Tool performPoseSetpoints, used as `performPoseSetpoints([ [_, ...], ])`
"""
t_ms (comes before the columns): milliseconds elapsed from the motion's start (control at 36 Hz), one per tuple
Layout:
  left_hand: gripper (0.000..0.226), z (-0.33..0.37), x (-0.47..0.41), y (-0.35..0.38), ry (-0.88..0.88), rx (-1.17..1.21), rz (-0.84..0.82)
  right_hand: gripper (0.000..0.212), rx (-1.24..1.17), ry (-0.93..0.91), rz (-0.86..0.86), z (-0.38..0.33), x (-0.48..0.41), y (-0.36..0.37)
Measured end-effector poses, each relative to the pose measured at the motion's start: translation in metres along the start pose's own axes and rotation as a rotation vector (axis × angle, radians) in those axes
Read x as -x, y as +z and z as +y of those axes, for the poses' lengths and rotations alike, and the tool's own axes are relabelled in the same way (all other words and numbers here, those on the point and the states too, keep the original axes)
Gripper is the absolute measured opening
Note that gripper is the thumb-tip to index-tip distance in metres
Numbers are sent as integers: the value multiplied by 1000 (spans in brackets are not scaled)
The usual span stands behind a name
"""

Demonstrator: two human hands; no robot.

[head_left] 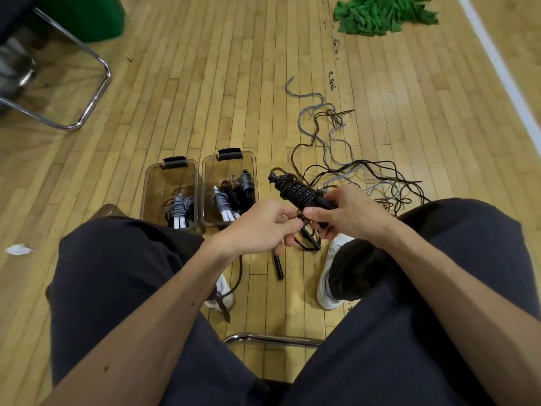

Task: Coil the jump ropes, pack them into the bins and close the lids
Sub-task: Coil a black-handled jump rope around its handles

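One coiled black jump rope [295, 191], tight in left hand [259, 227] and right hand [349, 212], near two bins [145, 191]

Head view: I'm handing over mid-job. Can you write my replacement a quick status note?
Hands: the right hand grips the mostly coiled black rope; the left hand pinches its loose end.
Bins: the left bin and right bin stand open on the floor, with coiled ropes in both.
Left to do: finish this coil, bin it, coil the tangled ropes on the floor, shut both bins.
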State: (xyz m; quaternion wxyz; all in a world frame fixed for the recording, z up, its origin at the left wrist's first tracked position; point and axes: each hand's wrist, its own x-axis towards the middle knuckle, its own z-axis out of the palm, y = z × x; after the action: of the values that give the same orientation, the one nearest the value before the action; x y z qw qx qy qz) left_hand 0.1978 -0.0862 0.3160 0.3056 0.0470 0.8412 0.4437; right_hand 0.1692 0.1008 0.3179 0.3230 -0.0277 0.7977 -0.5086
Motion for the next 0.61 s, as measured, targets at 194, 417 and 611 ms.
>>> performPoseSetpoints([
  [194,26,2,2,0,123,-290,109,24,54,74,51,-1,-3,1],
  [417,26,-6,2,-5,394,-633,212,28,93,108,28,0,-3,0],
  [611,41,-5,3,-8,634,-678,352,28,97,159,-160,-6,1,-9],
])
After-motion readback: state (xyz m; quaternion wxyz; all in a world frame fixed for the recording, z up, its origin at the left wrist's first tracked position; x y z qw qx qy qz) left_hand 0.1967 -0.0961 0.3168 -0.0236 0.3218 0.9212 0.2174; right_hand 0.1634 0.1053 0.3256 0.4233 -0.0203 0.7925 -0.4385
